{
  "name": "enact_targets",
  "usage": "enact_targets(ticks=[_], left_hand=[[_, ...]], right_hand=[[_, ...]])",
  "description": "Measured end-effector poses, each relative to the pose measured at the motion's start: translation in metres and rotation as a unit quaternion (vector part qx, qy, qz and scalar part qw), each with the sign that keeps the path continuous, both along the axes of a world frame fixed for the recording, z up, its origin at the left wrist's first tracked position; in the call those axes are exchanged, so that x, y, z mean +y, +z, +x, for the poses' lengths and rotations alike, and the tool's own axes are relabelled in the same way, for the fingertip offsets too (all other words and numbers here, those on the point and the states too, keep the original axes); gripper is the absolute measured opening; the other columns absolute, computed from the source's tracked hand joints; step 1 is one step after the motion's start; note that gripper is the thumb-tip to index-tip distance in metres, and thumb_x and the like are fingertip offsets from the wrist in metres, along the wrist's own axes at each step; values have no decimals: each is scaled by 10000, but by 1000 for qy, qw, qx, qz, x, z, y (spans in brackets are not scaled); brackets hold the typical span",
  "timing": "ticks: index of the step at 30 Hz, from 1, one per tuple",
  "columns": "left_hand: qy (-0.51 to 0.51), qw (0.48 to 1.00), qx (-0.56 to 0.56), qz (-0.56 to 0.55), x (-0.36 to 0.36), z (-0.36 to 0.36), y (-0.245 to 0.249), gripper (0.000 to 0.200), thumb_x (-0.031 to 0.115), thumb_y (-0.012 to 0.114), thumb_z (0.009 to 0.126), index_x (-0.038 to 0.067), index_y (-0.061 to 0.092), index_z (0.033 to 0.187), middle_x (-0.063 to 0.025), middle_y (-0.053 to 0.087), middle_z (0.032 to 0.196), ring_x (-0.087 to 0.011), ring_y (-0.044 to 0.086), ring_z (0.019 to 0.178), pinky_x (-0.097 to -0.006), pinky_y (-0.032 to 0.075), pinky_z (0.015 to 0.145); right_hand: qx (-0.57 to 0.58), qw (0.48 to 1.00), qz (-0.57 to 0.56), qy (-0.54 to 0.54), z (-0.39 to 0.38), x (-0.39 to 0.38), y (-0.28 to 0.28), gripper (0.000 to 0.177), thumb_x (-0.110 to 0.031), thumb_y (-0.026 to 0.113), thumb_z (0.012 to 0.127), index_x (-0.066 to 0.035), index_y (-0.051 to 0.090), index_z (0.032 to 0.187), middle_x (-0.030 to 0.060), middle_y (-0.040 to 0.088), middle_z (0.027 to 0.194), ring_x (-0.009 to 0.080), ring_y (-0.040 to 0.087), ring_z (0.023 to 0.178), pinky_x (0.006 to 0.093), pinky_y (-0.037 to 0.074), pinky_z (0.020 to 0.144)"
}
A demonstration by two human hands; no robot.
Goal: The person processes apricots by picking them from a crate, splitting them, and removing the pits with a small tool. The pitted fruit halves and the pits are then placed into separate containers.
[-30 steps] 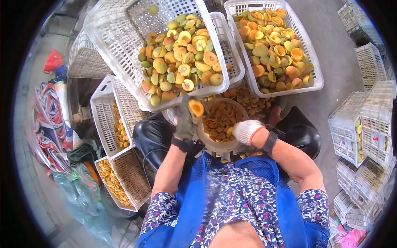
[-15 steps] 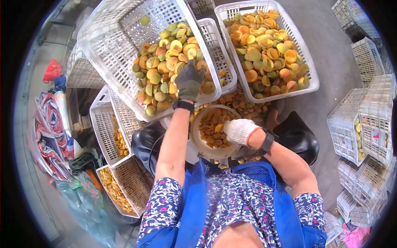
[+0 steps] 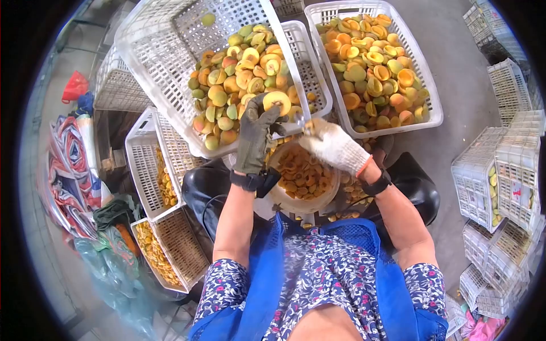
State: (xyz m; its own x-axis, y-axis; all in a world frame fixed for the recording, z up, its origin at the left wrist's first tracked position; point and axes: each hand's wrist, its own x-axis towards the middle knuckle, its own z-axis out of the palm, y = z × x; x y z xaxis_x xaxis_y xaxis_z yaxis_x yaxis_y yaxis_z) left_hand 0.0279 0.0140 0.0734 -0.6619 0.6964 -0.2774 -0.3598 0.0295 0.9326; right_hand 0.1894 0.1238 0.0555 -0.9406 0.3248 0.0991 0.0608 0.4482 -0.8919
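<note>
My left hand (image 3: 254,136), in a dark grey glove, grips an apricot half (image 3: 277,103) with its cut face up. Close by on the right, my right hand (image 3: 330,142), in a white knitted glove, is closed round a small shiny tool (image 3: 300,118), blurred and partly hidden. Both hands are above a round tub (image 3: 331,196) of orange-brown fruit pieces (image 3: 304,173) between the knees. Just beyond my left hand, a tilted white crate (image 3: 145,65) holds many apricot halves (image 3: 227,85).
Another white crate (image 3: 435,116) full of apricot halves stands at the right. Crates with orange pieces (image 3: 151,250) are at the left, beside plastic bags (image 3: 108,273). Stacked crates (image 3: 478,170) line the far right. Loose pieces (image 3: 355,193) lie by the tub.
My left hand has come back from the fruit pile with an apricot half in its fingers. My right hand has risen from the tub towards it.
</note>
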Motion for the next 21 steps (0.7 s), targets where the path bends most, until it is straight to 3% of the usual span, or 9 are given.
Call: enact_targets(ticks=[3,5,6,8,10,17,19,21], left_hand=[[22,999,-12,32,-3,15,8,364,70,593,901,-4,507,1246,-83,615,1042,-139,641,801,-260,562,649],[31,999,-14,32,-5,22,14,387,58,579,907,-11,491,1278,-91,612,1070,-150,645,835,-265,569,694],[33,998,-15,52,-5,24,16,403,51,569,912,-15,477,1299,-97,607,1099,-156,641,878,-272,564,738],[32,997,-18,71,-6,29,17,420,45,558,917,-19,463,1320,-103,601,1128,-163,637,921,-279,560,783],[37,998,7,52,-7,33,16,415,45,569,911,-30,471,1307,-112,592,1161,-158,613,989,-282,539,840],[67,994,85,-10,-2,47,2,431,16,623,869,-39,492,1277,-121,594,1166,-149,606,986,-263,516,832],[81,980,176,-35,-1,50,-5,442,-3,641,847,-37,502,1265,-121,602,1156,-153,607,977,-256,511,820],[84,981,174,-26,2,55,-6,433,7,628,855,-33,503,1268,-103,606,1122,-142,597,958,-256,500,810]], right_hand=[[46,993,97,-43,-3,-3,-1,234,-185,600,884,-23,587,1052,186,590,988,328,619,841,423,482,734],[83,956,279,-49,-7,-8,-11,224,-157,612,858,-39,616,1049,186,592,1037,315,619,875,397,492,717],[82,956,279,-49,-7,-10,-12,224,-157,612,858,-39,616,1049,186,592,1037,315,619,875,397,492,717],[90,894,433,-76,-4,-16,-13,231,-130,627,811,-63,642,1031,182,587,1055,296,615,886,380,495,690],[72,895,435,-74,-4,-18,-11,265,-121,632,768,-81,650,1030,188,580,1079,297,609,880,357,496,695],[23,893,442,-75,-3,-21,-21,223,-91,612,777,-52,636,996,193,573,1065,300,606,836,359,491,674],[29,898,433,-76,-4,-23,-24,208,-79,608,774,-42,627,978,195,571,1050,310,604,821,375,490,661],[18,949,303,-81,-8,-27,-25,169,-64,597,781,-13,598,943,208,566,1031,356,592,814,423,492,668]])
